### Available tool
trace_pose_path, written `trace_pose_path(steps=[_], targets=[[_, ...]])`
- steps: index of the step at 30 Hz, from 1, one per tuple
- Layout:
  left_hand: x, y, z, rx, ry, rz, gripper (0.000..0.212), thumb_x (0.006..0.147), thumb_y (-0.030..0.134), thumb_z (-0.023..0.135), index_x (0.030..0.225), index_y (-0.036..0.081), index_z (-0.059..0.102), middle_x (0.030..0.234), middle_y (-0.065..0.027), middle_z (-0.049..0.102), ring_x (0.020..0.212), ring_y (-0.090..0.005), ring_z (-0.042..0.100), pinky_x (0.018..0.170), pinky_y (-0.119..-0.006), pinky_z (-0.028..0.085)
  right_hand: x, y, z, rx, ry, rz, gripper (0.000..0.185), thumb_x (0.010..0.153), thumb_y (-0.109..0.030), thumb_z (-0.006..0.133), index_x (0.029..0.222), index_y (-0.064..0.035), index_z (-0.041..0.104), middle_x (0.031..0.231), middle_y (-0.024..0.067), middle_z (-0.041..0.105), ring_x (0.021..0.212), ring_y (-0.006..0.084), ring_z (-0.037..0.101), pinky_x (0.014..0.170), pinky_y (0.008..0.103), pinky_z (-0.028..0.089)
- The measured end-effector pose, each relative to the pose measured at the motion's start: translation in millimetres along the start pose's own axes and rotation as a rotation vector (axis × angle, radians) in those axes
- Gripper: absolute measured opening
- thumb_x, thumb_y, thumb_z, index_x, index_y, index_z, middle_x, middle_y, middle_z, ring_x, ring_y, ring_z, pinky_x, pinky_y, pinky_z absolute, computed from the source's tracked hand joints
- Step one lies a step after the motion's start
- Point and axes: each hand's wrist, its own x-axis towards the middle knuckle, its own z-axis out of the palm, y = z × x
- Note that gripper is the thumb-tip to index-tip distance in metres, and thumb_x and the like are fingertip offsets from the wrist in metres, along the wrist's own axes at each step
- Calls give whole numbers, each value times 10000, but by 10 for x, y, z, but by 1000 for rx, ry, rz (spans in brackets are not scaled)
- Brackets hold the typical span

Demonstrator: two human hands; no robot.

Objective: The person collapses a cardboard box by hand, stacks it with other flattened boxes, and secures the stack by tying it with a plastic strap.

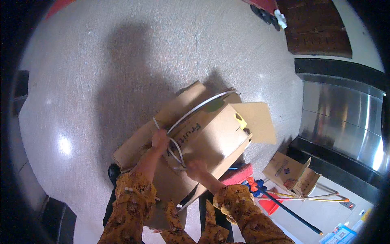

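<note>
A bundle of cardboard boxes (213,138), folded or nested together, lies on the floor in front of me, with a white strap (202,104) running over it. My left hand (160,141) is closed on the strap near the bundle's middle. Lower and to the right, my right hand (196,169) grips the strap's other part over the cardboard. Between both hands the strap forms a loose loop. One wide flap (257,122) sticks out at the bundle's right side. The fingertips of both hands are partly hidden.
At right stands an open cardboard box (283,170) by the wall, near long-handled cleaning tools (289,209) and a red dustpan (271,206). A pink-red object (239,174) touches the bundle's lower right. Dark shoes (265,16) and a brown mat (317,29) are at the upper right.
</note>
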Motion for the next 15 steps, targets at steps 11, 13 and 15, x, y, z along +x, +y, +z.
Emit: trace_pose_path(steps=[11, 13, 15], targets=[[-313, -98, -930, -138, -101, 149, 86, 682, 123, 519, 742, 78, 562, 761, -113, 562, 702, -298, 558, 608, -411, 447, 70, -187, 54, 121, 228, 73, 334, 733, -349, 536, 787, -29, 613, 877, 163, 547, 843, 300, 525, 704, 398, 448], [-406, -151, -1127, -245, 301, 420, 120, 694, 152, 519, 756, 69, 580, 777, -109, 558, 721, -267, 568, 589, -392, 453, 46, -245, -159, -17, -121, 158, 473, 680, -544, 554, 811, -99, 643, 910, 160, 546, 890, 305, 505, 733, 400, 438], [-314, 32, -1629, 15, -265, 439, 153, 699, 158, 520, 776, 52, 598, 746, -111, 575, 708, -250, 579, 566, -371, 453, -61, -208, -165, -60, 56, 75, 466, 683, -537, 568, 827, -100, 644, 947, 163, 532, 894, 314, 506, 745, 393, 441]])
